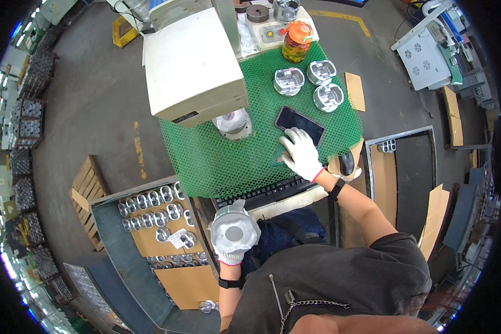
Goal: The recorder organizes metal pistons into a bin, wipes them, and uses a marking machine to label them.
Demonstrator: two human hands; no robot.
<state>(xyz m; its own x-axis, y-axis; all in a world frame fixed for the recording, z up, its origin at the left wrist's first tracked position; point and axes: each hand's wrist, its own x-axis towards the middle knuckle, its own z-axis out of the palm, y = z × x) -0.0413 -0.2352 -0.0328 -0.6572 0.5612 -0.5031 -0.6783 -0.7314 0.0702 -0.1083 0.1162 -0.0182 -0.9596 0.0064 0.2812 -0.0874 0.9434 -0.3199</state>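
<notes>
A silver metal piston (234, 232) rests in my left hand (230, 257), its round face turned up, in front of the green mat's near edge. The white glove shows below it; most of its fingers are hidden beneath. My right hand (301, 153), also gloved, lies over the green mesh mat (250, 167) with fingers apart. Its fingertips are at the lower edge of a dark smartphone (300, 126). Another piston (232, 122) sits on a base under the white machine housing (195, 61). Three more pistons (289, 82) stand at the mat's far right.
A jar with an orange lid (297, 42) stands behind the three pistons. A black keyboard (267, 192) runs along the mat's front edge, with a black mouse (347, 163) at right. At left, a grey bin (111, 222) holds rows of pistons and cardboard. Another bin (414, 167) stands at right.
</notes>
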